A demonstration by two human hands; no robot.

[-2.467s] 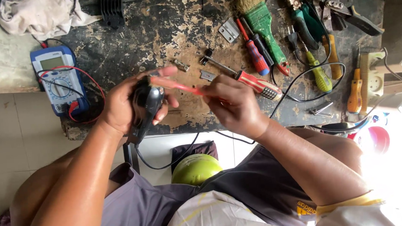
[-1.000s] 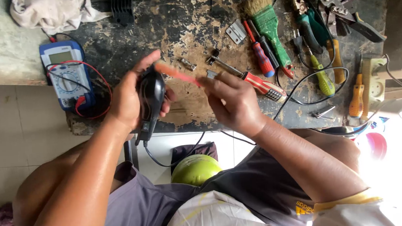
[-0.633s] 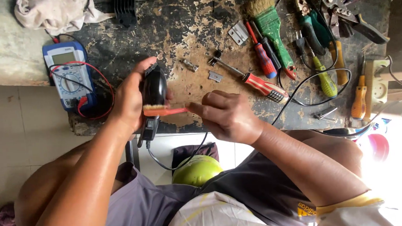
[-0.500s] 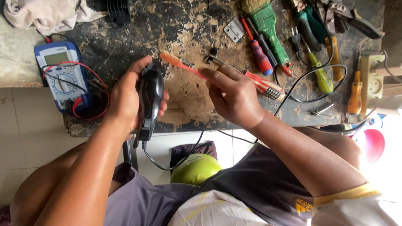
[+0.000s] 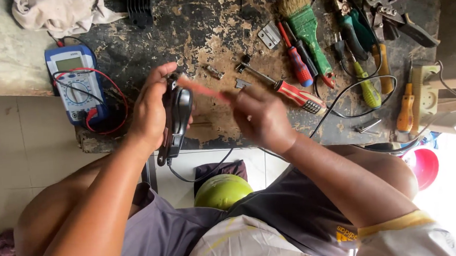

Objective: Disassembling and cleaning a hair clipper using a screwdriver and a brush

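Note:
My left hand [image 5: 150,109] grips a black oval corded device [image 5: 177,118] upright over the front edge of the worn dark workbench [image 5: 205,18]. My right hand [image 5: 261,118] holds a thin orange tool [image 5: 202,88], blurred by motion, with its tip touching the top of the black device. The device's black cord [image 5: 199,174] hangs down toward my lap.
A blue multimeter [image 5: 72,82] with red and black leads lies at the left. Screwdrivers [image 5: 294,89], a green brush [image 5: 306,23], pliers [image 5: 354,30] and small metal parts are spread on the right. A cloth [image 5: 57,12] is at the back left. A green round object [image 5: 221,190] sits below.
The orange tool swung away from the device and has come back to its top end. My left hand has kept the device in roughly the same place.

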